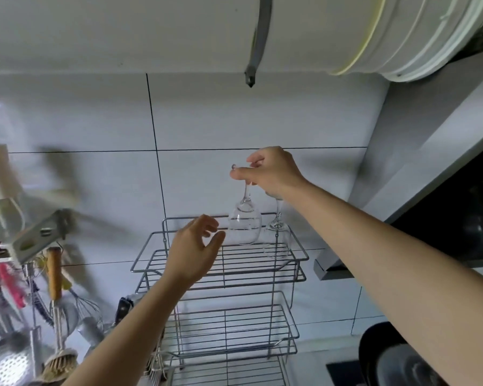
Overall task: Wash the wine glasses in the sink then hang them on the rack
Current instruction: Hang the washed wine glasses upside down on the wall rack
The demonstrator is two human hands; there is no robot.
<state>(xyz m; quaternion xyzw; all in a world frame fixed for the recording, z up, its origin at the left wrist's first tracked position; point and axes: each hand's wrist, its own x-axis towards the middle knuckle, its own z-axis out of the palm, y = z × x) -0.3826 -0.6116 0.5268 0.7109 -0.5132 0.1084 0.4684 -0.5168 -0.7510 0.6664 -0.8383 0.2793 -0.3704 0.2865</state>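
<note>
A clear wine glass (pixel 245 222) hangs upside down in front of the tiled wall, with my right hand (pixel 271 171) shut on its foot and stem from above. A second wine glass (pixel 277 235) hangs upside down just right of it, its foot hidden behind my right wrist. Below and left, my left hand (pixel 195 252) is open with its fingers spread, close to the first glass's bowl but apart from it. A tiered wire rack (pixel 229 263) stands under both glasses.
A white cylinder (pixel 374 32) with a metal strap runs overhead. Utensils, a whisk (pixel 85 305) and a brush (pixel 57 366) hang at the left. A dark range hood (pixel 463 213) juts out at the right, with a black pan (pixel 388 358) below it.
</note>
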